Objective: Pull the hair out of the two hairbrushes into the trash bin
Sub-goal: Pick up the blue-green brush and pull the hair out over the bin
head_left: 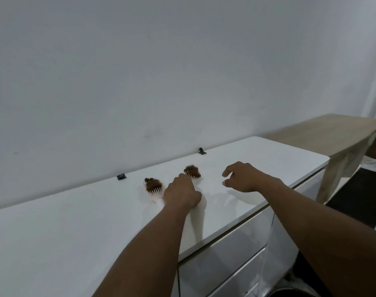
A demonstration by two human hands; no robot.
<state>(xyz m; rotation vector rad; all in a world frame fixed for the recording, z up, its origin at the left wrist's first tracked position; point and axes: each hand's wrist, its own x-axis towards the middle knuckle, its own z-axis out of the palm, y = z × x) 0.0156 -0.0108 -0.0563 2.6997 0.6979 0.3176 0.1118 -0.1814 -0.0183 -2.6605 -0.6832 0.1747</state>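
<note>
Two white hairbrushes lie bristles-up on the white counter (pixel 65 228), each packed with a wad of brown hair. The left hairbrush (pixel 154 186) has its handle running toward my left wrist. The right hairbrush (pixel 192 172) lies just beyond my left fingertips, its handle hidden. My left hand (pixel 181 194) rests between the two with fingers curled down; I cannot tell whether it grips a handle. To the right of the brushes my right hand (pixel 245 177) hovers over the counter, fingers apart and holding nothing. A dark round rim (pixel 294 292) at the bottom edge may be the trash bin.
Two small black clips (pixel 121 176) (pixel 202 151) sit at the counter's back edge against the grey wall. Glossy drawer fronts (pixel 225 264) lie below the counter's front edge. A pale wooden table (pixel 332 133) stands beyond the counter's right end.
</note>
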